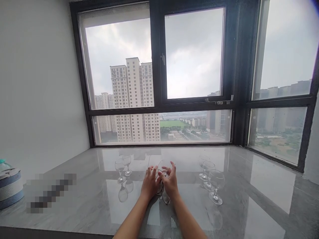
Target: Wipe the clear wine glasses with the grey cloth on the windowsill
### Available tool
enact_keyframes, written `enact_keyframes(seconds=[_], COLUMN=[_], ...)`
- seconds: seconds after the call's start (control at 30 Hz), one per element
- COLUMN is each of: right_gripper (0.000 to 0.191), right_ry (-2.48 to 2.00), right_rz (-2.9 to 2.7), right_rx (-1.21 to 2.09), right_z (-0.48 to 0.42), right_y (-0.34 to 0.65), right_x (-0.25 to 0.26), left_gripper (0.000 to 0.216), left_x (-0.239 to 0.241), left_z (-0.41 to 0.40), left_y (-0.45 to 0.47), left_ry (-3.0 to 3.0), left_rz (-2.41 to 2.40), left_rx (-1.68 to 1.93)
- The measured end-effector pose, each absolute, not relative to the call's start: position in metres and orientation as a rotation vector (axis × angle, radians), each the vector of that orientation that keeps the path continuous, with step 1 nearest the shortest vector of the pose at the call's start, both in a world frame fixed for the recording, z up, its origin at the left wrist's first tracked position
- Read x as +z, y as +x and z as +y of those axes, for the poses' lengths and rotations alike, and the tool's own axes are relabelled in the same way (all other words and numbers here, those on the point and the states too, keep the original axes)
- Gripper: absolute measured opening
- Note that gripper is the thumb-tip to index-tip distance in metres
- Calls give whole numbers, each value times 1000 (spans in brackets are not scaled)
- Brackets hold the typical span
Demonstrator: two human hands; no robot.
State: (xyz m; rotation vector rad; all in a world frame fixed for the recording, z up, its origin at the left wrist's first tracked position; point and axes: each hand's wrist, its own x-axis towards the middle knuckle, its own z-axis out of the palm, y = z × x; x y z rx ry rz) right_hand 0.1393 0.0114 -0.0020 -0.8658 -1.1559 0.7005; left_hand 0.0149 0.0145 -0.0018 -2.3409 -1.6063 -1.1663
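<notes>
Over the middle of the grey stone surface, both hands meet around a clear stemmed glass (pixel 163 163), whose rim and upper bowl show between the fingers. My left hand (pixel 150 183) is closed on the glass's left side. My right hand (pixel 170 182) curls round the other side, its thumb near the left fingers. A pale, crumpled cloth (pixel 165 198) hangs below the palms, apparently gripped by the right hand against the glass. The stem and foot are hidden by the hands and cloth.
Two stemmed glasses, the nearer one (pixel 120 166) included, stand upright to the left. Three more, including a front glass (pixel 216 182), stand to the right. A blue-and-white container (pixel 11 189) sits at far left beside a blurred-out patch (pixel 51 193). Dark-framed windows (pixel 159 112) edge the glossy surface (pixel 84 212).
</notes>
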Motion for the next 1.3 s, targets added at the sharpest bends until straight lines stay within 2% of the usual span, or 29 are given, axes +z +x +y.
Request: enact_keyframes(seconds=[0.1, 0.17, 0.23, 0.33, 0.43, 0.73, 0.93, 1.3], right_gripper=[81, 82, 82, 81, 80, 69, 66, 65], right_ry=[-879, -914, -953, -997, -1041, -1189, -1225, -1291], right_rz=[-1056, -989, -944, -894, -842, -711, -720, -723], right_rx=[689, 629, 540, 430, 343, 211, 213, 262], right_z=[9, 8, 8, 5, 2, -1, 4, 12], right_y=[142, 145, 147, 150, 152, 159, 161, 164], right_x=[3, 6, 9, 13, 18, 21, 15, 9], left_gripper=[72, 80, 67, 28, 13, 16, 26, 21], left_x=[-3, -3, -2, -1, 0, 2, 1, 3], left_z=[15, 15, 15, 15, 16, 16, 16, 17], left_y=[14, 14, 14, 15, 15, 15, 15, 14], left_ry=[-2367, -2397, -2424, -2449, -2410, -2012, -2015, -2049], left_rz=[-1698, -1751, -1778, -1767, -1755, -2023, -2023, -2062], left_rx=[-1120, -1065, -992, -893, -836, -756, -757, -719])
